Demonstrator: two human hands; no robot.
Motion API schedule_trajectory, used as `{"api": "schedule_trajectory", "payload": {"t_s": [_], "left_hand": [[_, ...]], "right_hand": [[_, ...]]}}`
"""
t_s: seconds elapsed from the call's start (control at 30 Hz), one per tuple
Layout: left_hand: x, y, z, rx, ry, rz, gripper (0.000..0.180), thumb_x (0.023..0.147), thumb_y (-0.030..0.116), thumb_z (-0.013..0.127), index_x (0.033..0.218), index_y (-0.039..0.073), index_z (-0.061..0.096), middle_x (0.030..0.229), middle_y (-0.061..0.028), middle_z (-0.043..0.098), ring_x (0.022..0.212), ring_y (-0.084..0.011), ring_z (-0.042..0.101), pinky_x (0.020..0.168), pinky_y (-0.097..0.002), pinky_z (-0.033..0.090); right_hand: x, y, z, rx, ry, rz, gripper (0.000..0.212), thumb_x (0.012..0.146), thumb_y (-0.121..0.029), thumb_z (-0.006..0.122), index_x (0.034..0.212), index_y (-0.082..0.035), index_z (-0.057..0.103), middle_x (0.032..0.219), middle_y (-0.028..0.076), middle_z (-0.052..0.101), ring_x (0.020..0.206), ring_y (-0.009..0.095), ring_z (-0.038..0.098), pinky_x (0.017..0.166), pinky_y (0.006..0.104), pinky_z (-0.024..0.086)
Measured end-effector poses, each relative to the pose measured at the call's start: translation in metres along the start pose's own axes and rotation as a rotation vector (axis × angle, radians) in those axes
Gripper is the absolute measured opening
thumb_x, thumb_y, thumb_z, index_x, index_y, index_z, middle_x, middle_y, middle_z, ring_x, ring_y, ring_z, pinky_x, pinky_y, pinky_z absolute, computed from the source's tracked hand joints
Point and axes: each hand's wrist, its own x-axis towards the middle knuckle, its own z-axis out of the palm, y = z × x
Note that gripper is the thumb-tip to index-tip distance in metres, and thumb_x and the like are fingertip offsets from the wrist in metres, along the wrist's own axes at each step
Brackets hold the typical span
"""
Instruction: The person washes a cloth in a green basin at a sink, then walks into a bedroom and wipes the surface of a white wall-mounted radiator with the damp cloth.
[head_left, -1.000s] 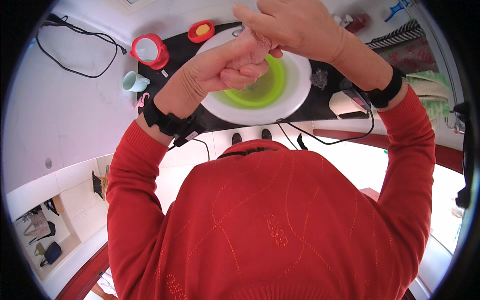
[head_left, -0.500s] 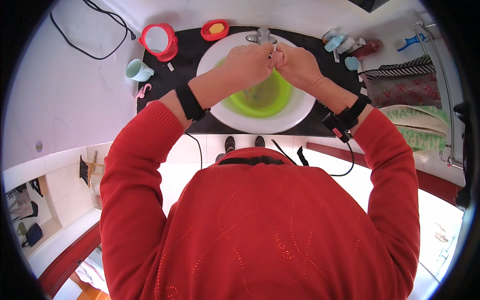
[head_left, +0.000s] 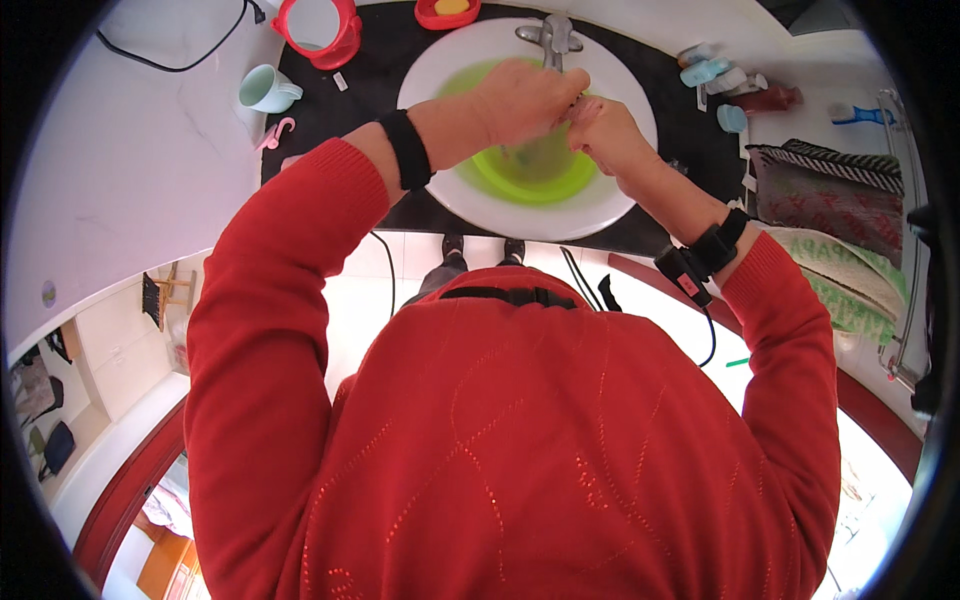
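My left hand (head_left: 522, 102), fingers curled, is over the white sink (head_left: 432, 75) just in front of the chrome faucet (head_left: 556, 36). Close to its right, my right hand (head_left: 606, 134) is closed too, its knuckles bent downward. Between the two hands shows a small pinkish, wrinkled bit (head_left: 582, 108); my fingers hide most of it, so its kind is unclear. Below them a bright green basin (head_left: 540, 188) sits in the sink, with cloudy water and something indistinct inside. Both wrists wear black straps.
On the black counter (head_left: 375, 50) stand a red-framed mirror (head_left: 315, 28), a pale blue mug (head_left: 268, 90) and a red soap dish (head_left: 447, 14) with yellow soap. Several bottles (head_left: 712, 74) and a small blue jar (head_left: 732, 119) are at right. Towels (head_left: 835, 270) hang on a rail (head_left: 900, 290).
The view has shifted, so the counter sits higher. My right hand has turned downward and drawn slightly apart from the left; both stay closed over the basin.
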Motion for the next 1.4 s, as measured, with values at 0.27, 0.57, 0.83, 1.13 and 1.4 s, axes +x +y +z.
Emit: {"api": "schedule_trajectory", "payload": {"t_s": [0.27,0.57,0.83,1.13,1.4], "left_hand": [[-0.002,0.0,0.028,-0.16,0.117,-0.132,0.02,0.083,0.021,0.06,0.095,0.008,0.051,0.076,-0.0156,0.065,0.076,-0.0378,0.065,0.062,-0.0492,0.049],[-0.03,0.009,-0.001,-0.478,0.2,-0.361,0.025,0.078,0.024,0.07,0.087,0.006,0.057,0.079,-0.0176,0.066,0.07,-0.0327,0.066,0.06,-0.0441,0.049],[-0.109,0.005,-0.015,-1.335,-0.039,-0.73,0.044,0.088,0.051,0.059,0.073,0.01,0.055,0.065,-0.0007,0.049,0.052,-0.0109,0.041,0.044,-0.0257,0.031],[-0.241,0.045,-0.019,-0.944,0.506,-1.143,0.046,0.094,0.045,0.052,0.108,0.002,0.061,0.08,-0.0093,0.063,0.066,-0.0151,0.059,0.059,-0.0301,0.049],[-0.349,0.118,-0.048,-0.339,1.068,-1.124,0.025,0.088,0.018,0.065,0.111,0.009,0.063,0.101,-0.0132,0.059,0.085,-0.0268,0.061,0.077,-0.0342,0.05]], "right_hand": [[0.007,0.015,0.004,0.482,-0.105,0.263,0.031,0.069,0.0,0.055,0.094,-0.015,0.066,0.053,-0.007,0.035,0.038,0.004,0.023,0.035,0.0235,0.015],[-0.045,-0.091,-0.096,-0.154,-0.153,-0.33,0.076,0.076,-0.022,0.063,0.145,-0.007,0.037,0.129,0.015,0.053,0.12,0.025,0.051,0.1,0.0353,0.041],[0.02,0.043,-0.075,-0.37,-0.522,-0.518,0.055,0.086,-0.02,0.062,0.135,-0.001,0.048,0.102,0.012,0.06,0.092,0.021,0.059,0.082,0.0359,0.047],[-0.005,-0.013,0.001,-0.326,-0.337,-0.415,0.034,0.093,-0.013,0.056,0.125,0.0,0.056,0.085,0.009,0.064,0.069,0.012,0.062,0.062,0.0247,0.048],[-0.034,-0.075,0.205,0.068,-1.118,-0.169,0.057,0.096,-0.029,0.054,0.144,-0.007,0.032,0.107,0.013,0.061,0.082,0.02,0.066,0.066,0.0268,0.053]]}}
